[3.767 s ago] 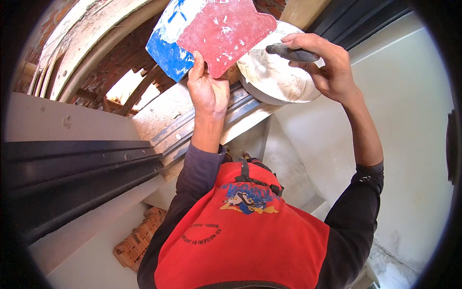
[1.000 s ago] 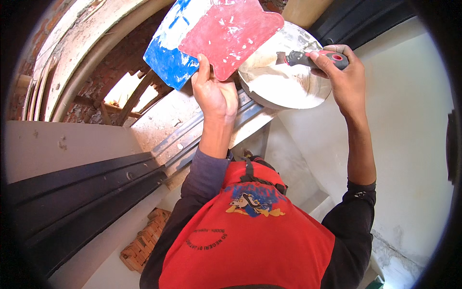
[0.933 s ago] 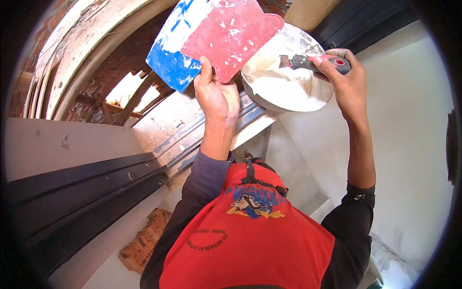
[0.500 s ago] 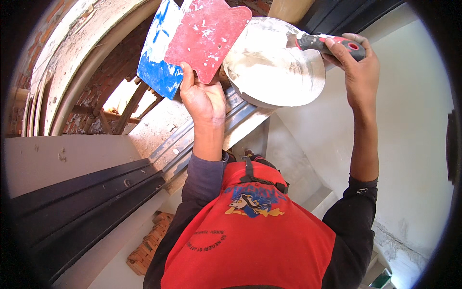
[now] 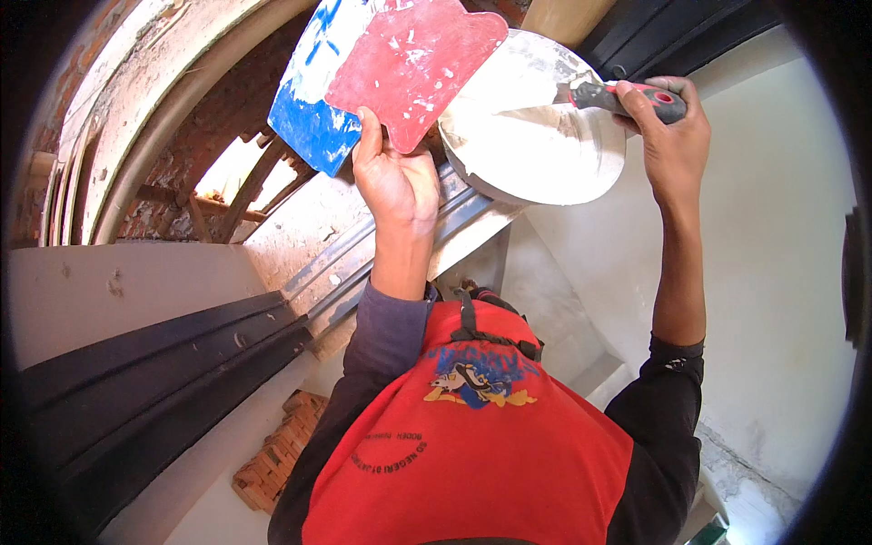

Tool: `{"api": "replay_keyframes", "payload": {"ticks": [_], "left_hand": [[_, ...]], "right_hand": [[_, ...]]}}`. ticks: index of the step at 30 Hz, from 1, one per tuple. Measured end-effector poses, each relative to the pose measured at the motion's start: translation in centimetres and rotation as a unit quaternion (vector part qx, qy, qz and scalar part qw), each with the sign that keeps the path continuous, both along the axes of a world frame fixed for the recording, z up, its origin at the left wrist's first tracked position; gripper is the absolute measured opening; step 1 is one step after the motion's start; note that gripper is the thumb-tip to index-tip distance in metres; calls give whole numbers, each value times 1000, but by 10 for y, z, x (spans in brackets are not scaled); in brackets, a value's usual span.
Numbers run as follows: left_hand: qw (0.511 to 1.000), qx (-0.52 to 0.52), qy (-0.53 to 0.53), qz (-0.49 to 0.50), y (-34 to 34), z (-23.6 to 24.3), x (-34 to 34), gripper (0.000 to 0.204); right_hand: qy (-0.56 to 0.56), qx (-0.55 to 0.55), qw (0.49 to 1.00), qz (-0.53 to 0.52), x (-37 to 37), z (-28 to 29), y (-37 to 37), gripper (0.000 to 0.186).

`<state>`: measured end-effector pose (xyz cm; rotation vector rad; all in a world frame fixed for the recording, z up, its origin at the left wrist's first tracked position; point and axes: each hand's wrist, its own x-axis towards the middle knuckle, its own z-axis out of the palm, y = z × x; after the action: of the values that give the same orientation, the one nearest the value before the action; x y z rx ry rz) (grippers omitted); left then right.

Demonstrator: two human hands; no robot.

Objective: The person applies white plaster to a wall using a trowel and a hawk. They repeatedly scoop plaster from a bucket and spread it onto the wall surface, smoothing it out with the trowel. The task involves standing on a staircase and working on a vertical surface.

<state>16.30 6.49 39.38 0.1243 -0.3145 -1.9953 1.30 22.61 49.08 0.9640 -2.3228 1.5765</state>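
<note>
My left hand [image 5: 397, 177] pinches two plastic putty spreaders: a red one [image 5: 413, 73] with a wavy edge lies over a blue one [image 5: 313, 127]. Both are smeared with dried white filler. The red spreader partly covers the left rim of a round pale bucket [image 5: 536, 186], in which white putty [image 5: 531, 150] shows brightly. Over the bucket's right side, my right hand [image 5: 677, 136] is wrapped round the black and red handle of a putty knife [image 5: 627, 98]. Its blade points left into the bucket, against the white putty; the tip is hard to make out in the glare.
A ribbed metal-grey frame [image 5: 341, 295] runs beneath the bucket. Dark grooved panels [image 5: 163, 372] stand at the left, above stacked bricks [image 5: 280, 451]. A curved opening [image 5: 136, 163] shows brickwork and wooden poles. A pale wall [image 5: 772, 254] rises on the right.
The spreaders and my left hand have shifted slightly right and up, covering more of the bucket's left rim. The knife has come slightly left and down, with its handle lying more level.
</note>
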Motion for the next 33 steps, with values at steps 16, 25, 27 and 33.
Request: {"api": "replay_keyframes", "payload": {"ticks": [16,25,27,33], "left_hand": [[1000,2,5,-10,-2,1,-1,30],[1000,-9,3,-4,0,2,-1,31],[1000,-10,4,-4,0,1,-1,32],[1000,-11,3,-8,-1,0,0,31]], "right_hand": [[-10,12,1000,-27,11,-16,-11,41],[-81,-5,994,76,17,-2,-12,34],[-87,-8,993,79,18,-4,-10,33],[-50,32,992,109,31,-5,-7,31]]}}
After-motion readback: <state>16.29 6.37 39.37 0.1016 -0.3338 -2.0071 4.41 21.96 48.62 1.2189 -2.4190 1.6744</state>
